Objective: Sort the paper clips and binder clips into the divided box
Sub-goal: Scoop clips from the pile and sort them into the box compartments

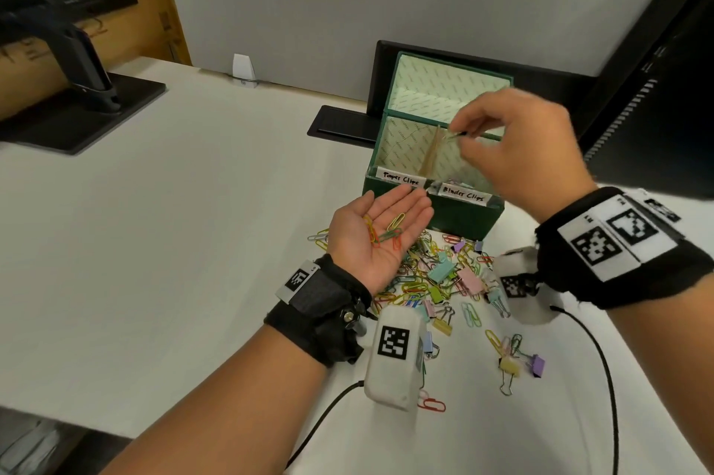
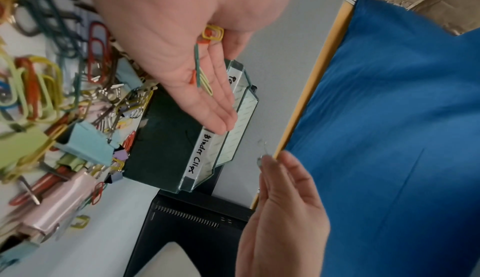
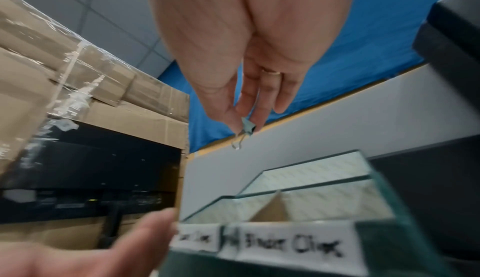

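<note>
The left hand [image 1: 380, 231] lies palm up with fingers straight and together, a black wrist strap [image 1: 320, 320] behind it. The right hand [image 1: 525, 150] is raised higher, palm down, its thumb and fingertips [image 3: 233, 121] pinched together, forearm wrapped in a black band [image 1: 626, 246].

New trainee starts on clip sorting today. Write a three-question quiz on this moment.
1. True or false: the left hand lies palm up with paper clips on it.
2. What does the right hand pinch? A) pen B) small binder clip C) coin
3. Fill in: the right section of the green box is labelled ____ Clips.

Key: 1 true; 2 B; 3 Binder.
</note>
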Tool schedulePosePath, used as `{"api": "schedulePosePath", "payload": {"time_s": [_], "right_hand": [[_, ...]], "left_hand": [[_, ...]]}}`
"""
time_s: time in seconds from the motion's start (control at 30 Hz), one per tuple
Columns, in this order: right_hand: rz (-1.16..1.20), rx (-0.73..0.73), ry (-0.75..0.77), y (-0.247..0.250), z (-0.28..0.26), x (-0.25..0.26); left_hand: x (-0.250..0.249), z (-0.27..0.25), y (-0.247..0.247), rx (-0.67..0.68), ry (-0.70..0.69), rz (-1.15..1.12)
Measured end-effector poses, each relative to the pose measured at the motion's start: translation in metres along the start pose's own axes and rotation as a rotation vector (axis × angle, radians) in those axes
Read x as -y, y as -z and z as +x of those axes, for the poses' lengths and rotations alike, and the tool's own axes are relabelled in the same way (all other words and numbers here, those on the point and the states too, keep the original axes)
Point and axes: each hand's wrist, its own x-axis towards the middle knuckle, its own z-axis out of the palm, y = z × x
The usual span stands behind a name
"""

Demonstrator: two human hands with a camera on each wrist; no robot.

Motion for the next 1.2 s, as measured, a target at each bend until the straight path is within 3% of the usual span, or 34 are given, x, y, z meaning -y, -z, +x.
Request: {"api": "schedulePosePath", "payload": {"time_s": [0.07,0.2,0.27,0.33,0.4,0.53,0.67,0.9,1.07,1.2], "right_hand": [[-0.051,-0.051,-0.076,0.004,0.006,-0.016],[-0.236,0.279,-0.171,-0.001,0.001,-0.033],[-0.203,0.303,-0.097,-0.002,-0.008,-0.022],[-0.110,0.328,0.079,-0.001,-0.015,-0.002],[-0.073,0.467,0.209,-0.003,-0.023,0.014],[-0.192,0.678,0.287,-0.020,-0.029,0.026],[-0.255,0.682,0.296,-0.035,-0.026,0.029],[-0.131,0.678,0.211,-0.041,-0.023,0.033],[-0.188,0.659,0.279,-0.050,-0.025,0.038],[-0.296,0.754,0.334,-0.052,-0.023,0.039]], "left_hand": [[0.000,0.000,0.001,0.007,0.002,-0.008],[0.000,0.000,0.001,0.023,0.008,-0.013],[-0.001,0.000,0.000,0.033,0.005,-0.016],[-0.001,0.000,0.000,0.039,-0.003,-0.015],[0.000,0.001,0.000,0.040,-0.013,-0.004],[0.001,0.000,0.001,0.055,-0.006,0.008],[0.001,-0.001,0.002,0.066,-0.013,0.044],[0.003,0.002,0.000,-0.009,-0.034,-0.020],[0.005,0.004,0.005,-0.032,-0.046,-0.029],[0.006,0.008,0.009,-0.033,-0.026,-0.010]]}}
